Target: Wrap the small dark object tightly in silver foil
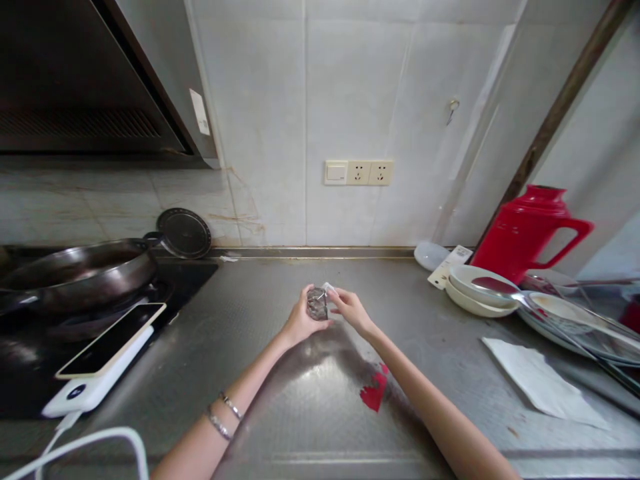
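Over the middle of the steel counter [250,320], my left hand [301,319] is wrapped round a small, see-through, greyish object with a patterned surface, which looks like a glass cup [317,304]. My right hand [350,309] is closed in a pinch on a small piece of white tissue [328,288], held against or very near the cup's right edge. How far the tissue reaches into the cup cannot be made out. Below the hands, a torn red scrap [373,393] lies on the counter, close to my right forearm.
On the left, a steel pan [85,270] sits on the black stove, with a phone [113,340] on a white power bank [83,399] nearby. To the right are stacked bowls [480,300], a red thermos [525,230], plates with utensils, and a white napkin [543,380].
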Demonstrator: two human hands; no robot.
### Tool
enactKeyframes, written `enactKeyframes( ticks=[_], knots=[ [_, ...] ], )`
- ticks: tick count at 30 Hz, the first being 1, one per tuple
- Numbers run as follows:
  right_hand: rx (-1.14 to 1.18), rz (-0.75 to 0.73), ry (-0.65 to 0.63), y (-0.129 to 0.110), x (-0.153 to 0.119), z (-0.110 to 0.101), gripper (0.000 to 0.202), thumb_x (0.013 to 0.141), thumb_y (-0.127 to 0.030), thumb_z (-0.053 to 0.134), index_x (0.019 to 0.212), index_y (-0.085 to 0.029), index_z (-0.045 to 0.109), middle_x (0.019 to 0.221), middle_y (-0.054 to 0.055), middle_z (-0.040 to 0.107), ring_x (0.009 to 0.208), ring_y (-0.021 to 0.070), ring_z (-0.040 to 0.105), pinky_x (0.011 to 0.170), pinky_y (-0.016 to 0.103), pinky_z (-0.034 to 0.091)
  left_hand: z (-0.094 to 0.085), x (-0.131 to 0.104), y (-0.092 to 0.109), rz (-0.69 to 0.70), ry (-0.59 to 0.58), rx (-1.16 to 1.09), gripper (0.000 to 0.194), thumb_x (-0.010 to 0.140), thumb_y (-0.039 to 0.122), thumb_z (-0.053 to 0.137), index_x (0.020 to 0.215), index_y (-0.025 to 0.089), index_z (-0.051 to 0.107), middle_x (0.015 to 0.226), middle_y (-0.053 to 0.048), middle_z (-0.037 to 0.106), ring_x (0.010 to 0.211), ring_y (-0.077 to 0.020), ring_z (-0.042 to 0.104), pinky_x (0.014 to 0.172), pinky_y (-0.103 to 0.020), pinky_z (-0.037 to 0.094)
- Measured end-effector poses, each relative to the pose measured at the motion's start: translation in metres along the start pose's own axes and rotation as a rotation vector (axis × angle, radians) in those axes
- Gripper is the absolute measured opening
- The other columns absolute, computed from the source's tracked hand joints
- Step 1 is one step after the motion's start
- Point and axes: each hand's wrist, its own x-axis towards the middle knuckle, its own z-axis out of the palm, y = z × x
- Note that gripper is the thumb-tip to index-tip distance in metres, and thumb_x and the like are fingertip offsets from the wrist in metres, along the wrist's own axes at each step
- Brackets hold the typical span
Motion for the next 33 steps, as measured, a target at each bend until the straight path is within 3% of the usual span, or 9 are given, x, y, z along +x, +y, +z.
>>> enactKeyframes(
  ticks=[3,6,11,14,17,25,28,31,33],
  knots=[
    [-0.143,-0.109,0.149,0.007,0.005,-0.003,0.049,0.079,-0.06,0.052,0.076,-0.014,0.067,0.071,0.003,0.063,0.072,0.0183,0.058,0.062,0.027,0.047,0.002,-0.002,0.0,-0.008,-0.033,-0.012,0.1,0.053,0.029,0.083,0.135,0.019,0.027,0.119,-0.013,0.059,0.104,-0.0252,0.06,0.093,-0.04,0.045],
    [-0.213,-0.215,0.189,0.006,0.002,0.0,0.047,0.085,-0.055,0.045,0.073,-0.014,0.065,0.068,0.002,0.061,0.068,0.0162,0.055,0.063,0.026,0.044,0.005,-0.004,0.001,-0.001,-0.067,-0.016,0.101,0.052,0.027,0.084,0.136,0.019,0.028,0.12,-0.013,0.059,0.106,-0.0256,0.059,0.095,-0.04,0.044],
    [-0.362,-0.29,0.11,-0.005,-0.013,0.009,0.044,0.091,-0.046,0.039,0.082,-0.014,0.068,0.073,0.004,0.067,0.071,0.018,0.06,0.067,0.027,0.047,0.007,-0.004,0.001,-0.017,-0.08,-0.023,0.099,0.051,0.024,0.083,0.134,0.019,0.031,0.115,-0.01,0.061,0.102,-0.0238,0.06,0.091,-0.038,0.046],
    [-0.406,-0.403,0.064,-0.008,-0.019,0.011,0.039,0.093,-0.041,0.038,0.097,-0.017,0.069,0.096,0.008,0.071,0.093,0.0222,0.064,0.084,0.034,0.049,0.008,-0.003,0.001,-0.005,-0.078,-0.033,0.092,0.052,0.025,0.082,0.131,0.018,0.035,0.113,-0.009,0.063,0.099,-0.0232,0.062,0.088,-0.037,0.048],
    [-0.444,-0.526,-0.003,-0.009,-0.021,0.011,0.035,0.093,-0.035,0.039,0.113,-0.021,0.064,0.118,0.009,0.065,0.114,0.0219,0.057,0.1,0.038,0.044,0.009,-0.003,0.002,0.024,-0.067,-0.022,0.084,0.053,0.027,0.081,0.126,0.018,0.04,0.113,-0.009,0.064,0.099,-0.0238,0.062,0.086,-0.036,0.049],
    [-0.496,-0.679,-0.113,-0.011,-0.027,0.009,0.031,0.091,-0.029,0.043,0.116,-0.024,0.062,0.121,0.006,0.063,0.12,0.0232,0.053,0.104,0.045,0.04,0.006,0.0,0.006,-0.004,-0.041,0.005,0.079,0.055,0.025,0.079,0.124,0.02,0.039,0.11,-0.009,0.065,0.095,-0.0228,0.064,0.085,-0.035,0.05],
    [-0.454,-0.584,0.089,-0.014,-0.025,0.007,0.033,0.093,-0.033,0.038,0.11,-0.022,0.064,0.11,0.007,0.068,0.106,0.0235,0.061,0.094,0.039,0.047,0.005,-0.002,0.01,0.024,-0.081,0.014,0.083,0.054,0.023,0.08,0.126,0.02,0.038,0.116,-0.01,0.061,0.1,-0.0237,0.061,0.087,-0.036,0.048],
    [-0.434,-0.399,0.352,-0.016,-0.019,0.003,0.041,0.094,-0.04,0.034,0.099,-0.019,0.068,0.085,0.006,0.07,0.076,0.0215,0.065,0.071,0.033,0.051,0.006,-0.006,0.013,0.032,-0.089,0.084,0.09,0.05,0.022,0.082,0.129,0.021,0.038,0.121,-0.01,0.058,0.106,-0.0262,0.058,0.093,-0.039,0.044],
    [-0.454,-0.347,0.382,-0.014,-0.016,0.001,0.044,0.093,-0.044,0.035,0.087,-0.017,0.069,0.07,0.005,0.067,0.063,0.0193,0.061,0.062,0.03,0.048,0.007,-0.009,0.014,0.041,-0.084,0.117,0.094,0.048,0.021,0.083,0.131,0.022,0.038,0.126,-0.01,0.054,0.112,-0.0274,0.054,0.097,-0.04,0.041]
  ],
)
